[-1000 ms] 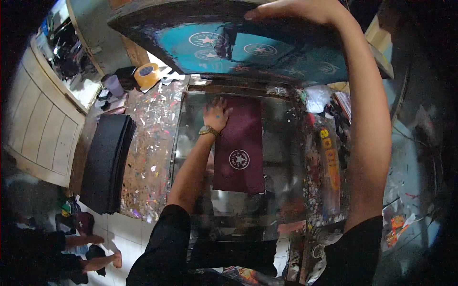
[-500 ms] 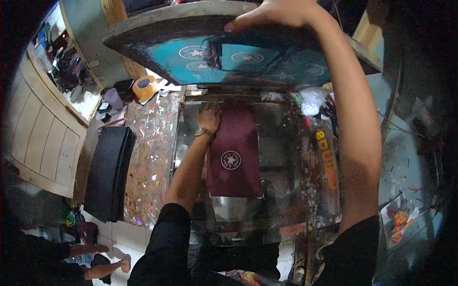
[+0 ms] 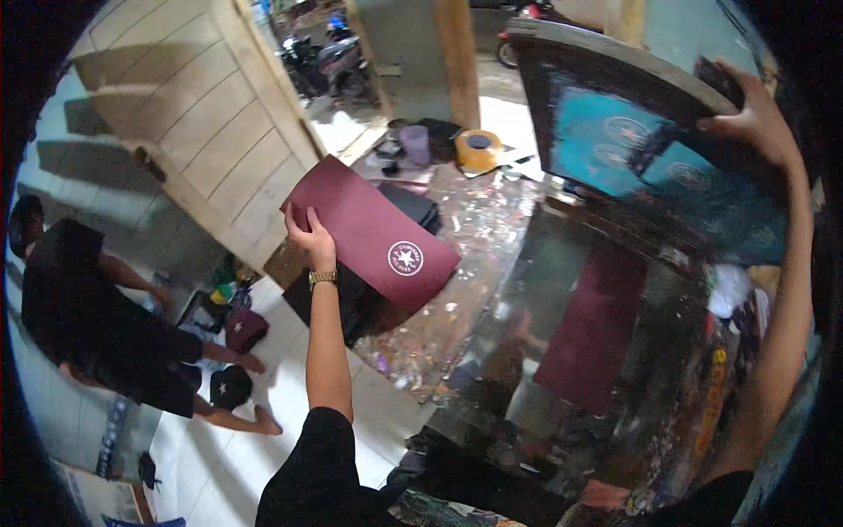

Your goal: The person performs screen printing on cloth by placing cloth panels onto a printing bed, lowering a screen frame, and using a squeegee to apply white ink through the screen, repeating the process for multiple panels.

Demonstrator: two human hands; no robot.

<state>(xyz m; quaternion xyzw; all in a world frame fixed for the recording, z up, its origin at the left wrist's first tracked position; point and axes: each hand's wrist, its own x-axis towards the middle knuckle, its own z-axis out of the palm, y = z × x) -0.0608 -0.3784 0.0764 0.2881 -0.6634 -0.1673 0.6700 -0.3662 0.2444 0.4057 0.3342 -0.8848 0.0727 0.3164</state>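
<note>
In the head view, my left hand (image 3: 313, 232) grips the left part of a maroon sheet (image 3: 369, 230) printed with a white star-in-circle emblem, held above a stack of black sheets (image 3: 327, 300) at the bench's left. My right hand (image 3: 739, 116) is closed on the upper right of a raised printing screen frame (image 3: 587, 48) with teal mesh and pale emblems. Below the screen, a plain maroon sheet (image 3: 580, 338) lies on the dark glass printing plate (image 3: 487, 404).
A co-worker (image 3: 105, 316) in black bends at the lower left beside caps (image 3: 233, 386) on the tiled floor. A yellow tape roll (image 3: 477, 151) and purple cup (image 3: 415, 143) sit at the bench's back. A wooden door (image 3: 184, 105) opens toward parked motorbikes (image 3: 342, 66).
My left hand has lifted the printed maroon sheet off the plate and carried it left, exposing a plain one. The view has turned left; my right hand still grips the raised frame.
</note>
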